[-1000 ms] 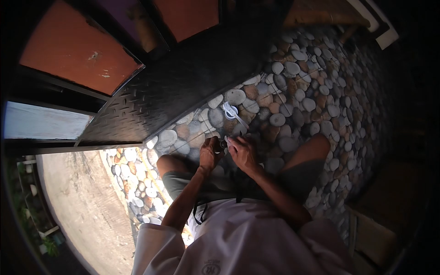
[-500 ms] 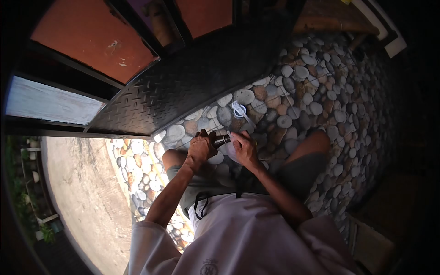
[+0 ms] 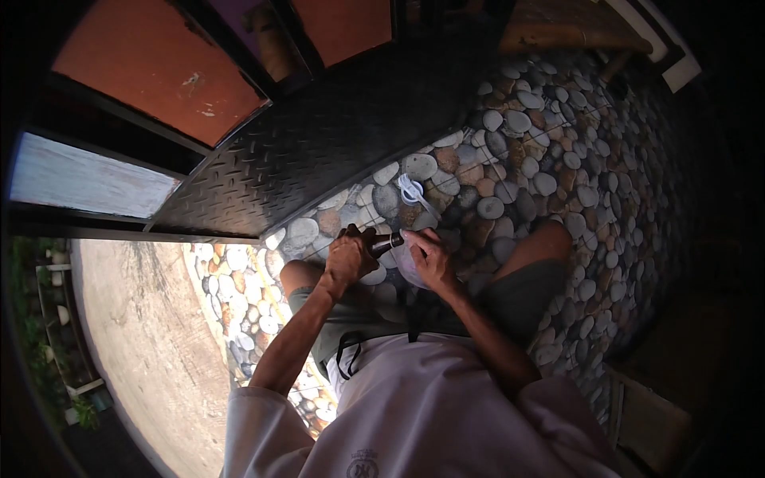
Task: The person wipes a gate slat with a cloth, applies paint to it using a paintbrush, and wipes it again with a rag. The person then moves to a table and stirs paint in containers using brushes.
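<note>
My left hand (image 3: 351, 259) is wrapped round a dark, tube-shaped object with a shiny metal-like band (image 3: 386, 243), held above my lap. Its exact kind is unclear. Close by on the right, my right hand (image 3: 432, 259) has its thumb and fingers bent at the tube's far end. A pale, thin, translucent sheet (image 3: 406, 267) hangs from these fingers, below the tube. Beyond both hands, a white and blue ring-shaped item (image 3: 411, 191) with a pale strip trailing from it lies on the pebble-patterned floor.
The pebble-patterned floor (image 3: 590, 231) spreads ahead and right. A black tread-plate panel (image 3: 263, 179) and orange panels (image 3: 159, 72) stand at the left. Wooden furniture (image 3: 574, 38) is at the top right; sunlit ground (image 3: 143, 342) lies to the left.
My right hand's fingers have shifted slightly at the tube's end, and the pale sheet hangs a little differently. My left hand keeps its grip. The view has moved slightly.
</note>
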Available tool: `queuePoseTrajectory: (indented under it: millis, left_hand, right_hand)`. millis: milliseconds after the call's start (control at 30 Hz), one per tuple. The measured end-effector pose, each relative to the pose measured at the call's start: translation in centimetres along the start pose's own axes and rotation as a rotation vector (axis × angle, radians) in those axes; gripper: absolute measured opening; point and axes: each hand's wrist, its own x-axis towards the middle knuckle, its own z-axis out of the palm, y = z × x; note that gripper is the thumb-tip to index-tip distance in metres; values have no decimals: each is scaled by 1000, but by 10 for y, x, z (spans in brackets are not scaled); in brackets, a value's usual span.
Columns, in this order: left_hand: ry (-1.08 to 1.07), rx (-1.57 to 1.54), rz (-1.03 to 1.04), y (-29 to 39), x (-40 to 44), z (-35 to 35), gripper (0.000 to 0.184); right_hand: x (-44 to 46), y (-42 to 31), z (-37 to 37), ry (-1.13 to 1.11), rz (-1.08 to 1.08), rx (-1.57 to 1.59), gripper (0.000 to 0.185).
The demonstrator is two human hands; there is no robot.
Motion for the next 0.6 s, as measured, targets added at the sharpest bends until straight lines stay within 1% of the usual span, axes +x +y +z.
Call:
queuePoseTrajectory:
  millis: [33, 67, 133, 167, 233, 267, 333, 367, 433, 467, 533, 600]
  left_hand:
    - [-5, 84, 30, -3, -1, 4, 40]
    - [-4, 83, 28, -5, -1, 9, 40]
    - [-12, -30, -21, 10, -2, -17, 38]
    - [-12, -31, -22, 8, 0, -15, 38]
    - [-75, -52, -2, 4, 2, -12, 52]
    - [-76, -53, -3, 3, 2, -9, 52]
    - [-50, -21, 32, 10, -1, -22, 59]
    - [-51, -23, 30, 12, -2, -25, 59]
    - [-126, 73, 15, 14, -1, -29, 63]
    - [-128, 71, 13, 14, 0, -29, 63]
    - [-110, 152, 37, 14, 1, -28, 45]
    - [-97, 176, 27, 15, 2, -29, 45]
  right_hand:
    - [0, -2, -1, -20, -54, -31, 27]
    - [0, -5, -1, -22, -55, -31, 27]
    - [-1, -10, 1, 35, -68, 2, 27]
    - [-2, -8, 2, 33, -67, 2, 27]
    - [-3, -3, 5, 4, -44, 43, 29]
    - [-5, -1, 6, 2, -44, 43, 29]
    - [-7, -1, 8, -18, 53, 63, 31]
    - [-8, 0, 8, -21, 54, 63, 31]
    - [-10, 2, 10, -12, 118, 101, 32]
    - [-11, 3, 11, -15, 120, 101, 32]
    - [-12, 8, 14, -6, 143, 109, 32]
    - [-12, 11, 17, -7, 134, 106, 32]
